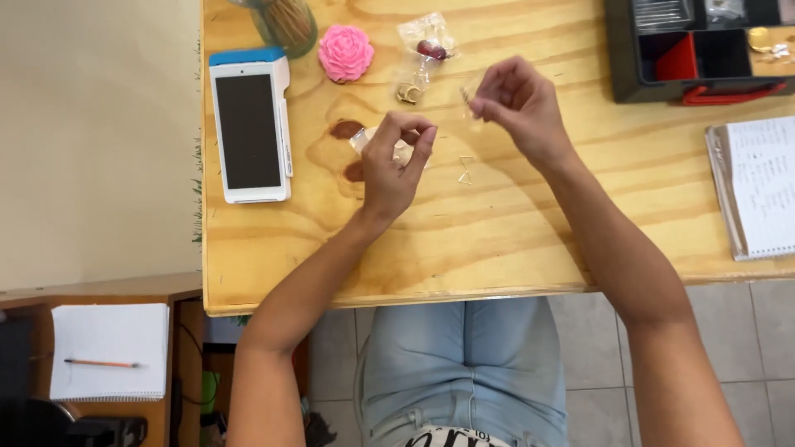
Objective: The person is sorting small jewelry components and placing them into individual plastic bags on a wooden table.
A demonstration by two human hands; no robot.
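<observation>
Grey floor tiles (596, 364) run under your knees, and at the near left a low wooden shelf (108, 291) carries a white spiral pad (108, 339) with an orange pencil (101, 363) lying across it. Beyond your lap sits a pale pine table (497, 240), its grain and dark knots plain; a cream wall fills the left of the scene.

Your left hand (396, 161) hovers over the middle of the table, thumb and forefinger pinched narrow on something too small to make out, with a small clear bag (364, 141) touching the hand on its left side. Just right of that hand a thin bent wire piece (465, 170) lies on the wood. Your right hand (517, 99) is raised a little farther off, its fingertips closed narrow on a tiny clear piece (469, 95) whose kind you cannot tell.

At the left lies a white card terminal (248, 124). Farther off are a pink rose ornament (345, 52), a clear packet of beads (422, 54) and a glass jar (286, 23). At the right edge rests an open notebook (758, 186), with a black compartment tray (646, 74) at the far right.
</observation>
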